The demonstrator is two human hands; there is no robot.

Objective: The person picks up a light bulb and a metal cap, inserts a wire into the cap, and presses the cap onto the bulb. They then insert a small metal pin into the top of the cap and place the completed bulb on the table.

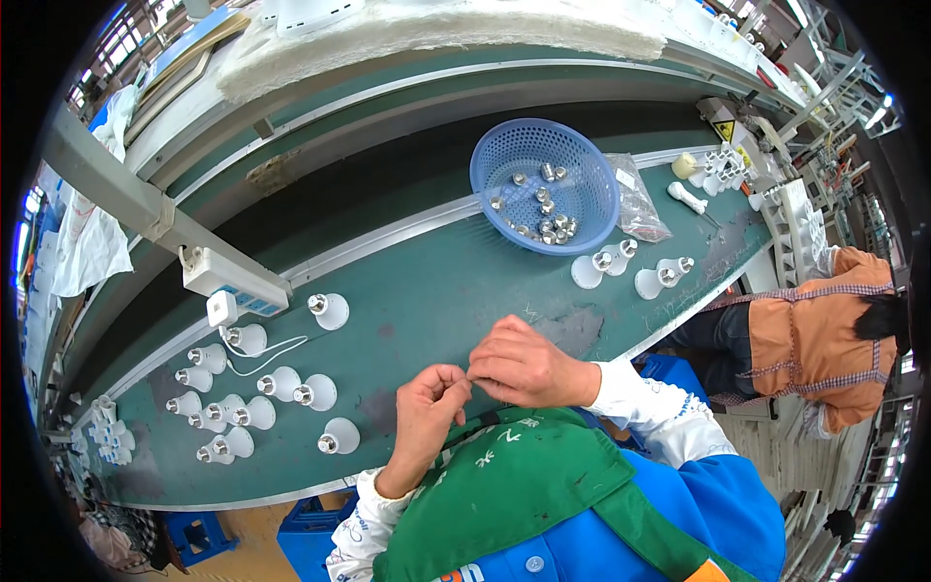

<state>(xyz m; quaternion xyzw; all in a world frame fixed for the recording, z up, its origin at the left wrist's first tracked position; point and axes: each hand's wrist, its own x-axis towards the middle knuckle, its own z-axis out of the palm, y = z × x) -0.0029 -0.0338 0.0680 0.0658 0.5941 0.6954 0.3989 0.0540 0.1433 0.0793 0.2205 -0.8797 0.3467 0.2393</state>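
Observation:
Just above the near edge of the green workbench (436, 301), my two hands meet with their fingertips together. My left hand (430, 409) is closed, thumb pressed against the fingers. Beside it my right hand (529, 366) is curled in a pinch. Whatever lies between the fingertips is too small or hidden to make out. White bulb housings with metal screw caps stand and lie on the bench to the left, the closest being a bulb housing (338, 436). Beyond my right hand sits a blue plastic basket (485, 209) with several loose metal caps (555, 233) inside.
A clear plastic bag (640, 204) lies beside the basket, with more bulb housings (664, 278) in front. A white-handled screwdriver (689, 199) rests farther right. At left, a power strip (233, 281) with a white cable hangs on a post. A person in orange (824, 339) is at the right.

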